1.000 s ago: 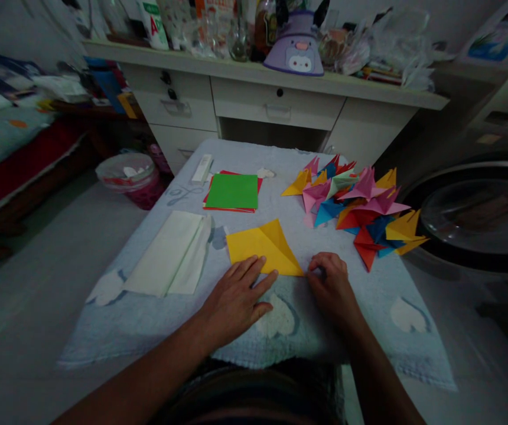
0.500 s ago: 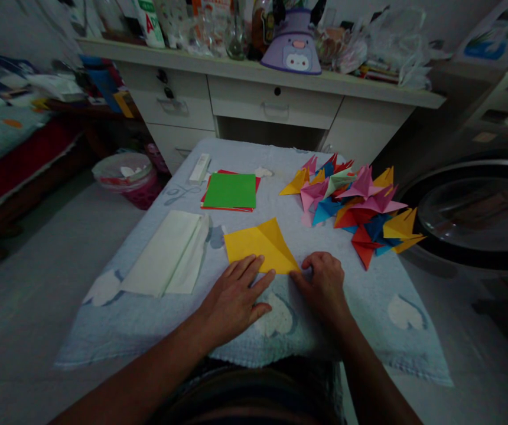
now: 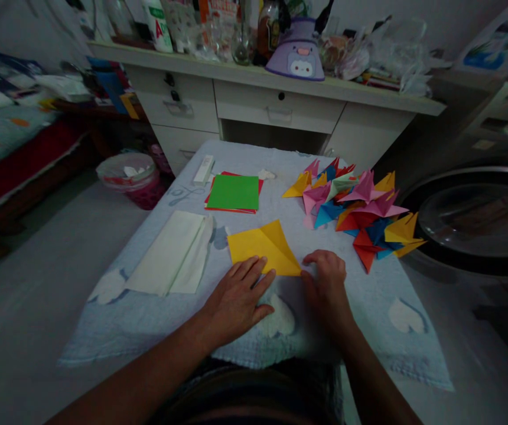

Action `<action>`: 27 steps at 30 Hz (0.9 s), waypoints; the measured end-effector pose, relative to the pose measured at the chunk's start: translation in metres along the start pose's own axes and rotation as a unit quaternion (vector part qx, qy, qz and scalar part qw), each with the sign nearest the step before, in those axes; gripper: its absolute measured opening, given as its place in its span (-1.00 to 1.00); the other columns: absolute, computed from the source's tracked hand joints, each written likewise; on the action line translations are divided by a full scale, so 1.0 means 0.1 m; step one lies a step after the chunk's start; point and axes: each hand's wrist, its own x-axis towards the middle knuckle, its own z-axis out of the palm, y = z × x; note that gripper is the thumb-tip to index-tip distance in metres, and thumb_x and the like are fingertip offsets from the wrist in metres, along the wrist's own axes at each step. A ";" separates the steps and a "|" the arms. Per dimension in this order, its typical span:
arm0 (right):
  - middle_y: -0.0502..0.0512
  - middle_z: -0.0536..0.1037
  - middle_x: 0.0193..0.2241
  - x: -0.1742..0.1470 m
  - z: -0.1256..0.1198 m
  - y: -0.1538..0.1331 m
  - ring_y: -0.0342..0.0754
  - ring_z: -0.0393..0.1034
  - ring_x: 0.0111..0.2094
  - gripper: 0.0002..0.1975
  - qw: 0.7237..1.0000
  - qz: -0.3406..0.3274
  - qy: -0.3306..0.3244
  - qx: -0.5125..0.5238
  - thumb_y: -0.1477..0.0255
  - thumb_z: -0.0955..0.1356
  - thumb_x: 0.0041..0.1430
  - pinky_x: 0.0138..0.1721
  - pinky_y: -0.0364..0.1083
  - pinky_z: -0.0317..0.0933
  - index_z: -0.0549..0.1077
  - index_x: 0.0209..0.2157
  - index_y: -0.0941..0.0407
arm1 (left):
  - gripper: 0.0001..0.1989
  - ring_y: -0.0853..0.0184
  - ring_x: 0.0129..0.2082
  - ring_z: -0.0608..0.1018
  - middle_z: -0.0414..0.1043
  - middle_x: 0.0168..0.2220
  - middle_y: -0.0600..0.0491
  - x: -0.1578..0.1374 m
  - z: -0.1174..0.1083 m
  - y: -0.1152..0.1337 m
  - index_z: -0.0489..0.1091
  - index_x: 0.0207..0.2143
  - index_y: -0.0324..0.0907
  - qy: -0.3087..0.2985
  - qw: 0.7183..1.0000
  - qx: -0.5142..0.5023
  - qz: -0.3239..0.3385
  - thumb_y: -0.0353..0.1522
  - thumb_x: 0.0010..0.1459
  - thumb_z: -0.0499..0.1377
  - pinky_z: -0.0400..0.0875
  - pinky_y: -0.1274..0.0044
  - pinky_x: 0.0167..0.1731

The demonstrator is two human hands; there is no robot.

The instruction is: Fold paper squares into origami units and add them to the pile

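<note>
A folded sheet of yellow origami paper (image 3: pixel 265 245) lies on the cloth-covered table in front of me, a crease running down from its top point. My left hand (image 3: pixel 240 298) rests flat on its lower left edge, fingers spread. By the paper's right corner is my right hand (image 3: pixel 327 283), its fingers loosely curled and apart from the thumb, with nothing held between them. The thumb tip is close to that corner; whether it touches is hard to see. Beyond the yellow sheet sits a stack of coloured paper squares (image 3: pixel 234 192), green on top.
Folded paper cranes (image 3: pixel 360 206) in several colours are heaped at the table's right. A folded white paper towel (image 3: pixel 169 254) lies left, with a small white box (image 3: pixel 204 170) farther back. A waste bin (image 3: pixel 130 177) stands on the floor; a washing machine (image 3: pixel 479 218) is at right.
My right thumb has shifted slightly right, off the paper's edge. The left hand stays flat on the sheet. The whole view has moved a little.
</note>
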 end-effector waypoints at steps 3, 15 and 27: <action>0.17 0.47 -0.16 -0.06 0.01 -0.17 0.03 0.34 -0.08 -0.68 0.987 -0.135 -0.035 0.085 0.64 0.18 0.15 -0.03 0.08 0.28 0.37 -0.10 0.11 | -0.33 0.04 0.29 0.18 0.11 0.31 -0.14 0.00 0.00 0.00 0.14 0.26 -0.07 -0.003 1.000 0.001 -0.001 -0.02 0.17 0.14 0.10 0.23 0.23; 0.27 0.48 -0.01 -0.19 0.17 -0.30 0.05 0.33 0.02 -0.58 0.978 -0.173 -0.119 -0.007 0.64 0.21 0.19 0.11 0.10 0.25 0.35 0.08 0.24 | -0.40 0.11 0.30 0.18 0.09 0.32 -0.12 -0.03 -0.04 -0.06 0.17 0.22 -0.13 -0.007 1.000 -0.001 0.017 -0.07 0.21 0.12 0.08 0.27 0.25; 0.26 0.44 -0.01 -0.14 0.15 -0.43 0.10 0.27 0.02 -0.61 0.962 -0.183 -0.159 -0.124 0.43 0.27 0.28 0.09 0.09 0.21 0.37 0.12 0.15 | -0.42 0.07 0.31 0.14 0.07 0.32 -0.12 -0.25 -0.20 -0.30 0.19 0.21 0.03 0.007 0.997 0.072 0.005 -0.01 0.19 0.11 0.00 0.16 0.23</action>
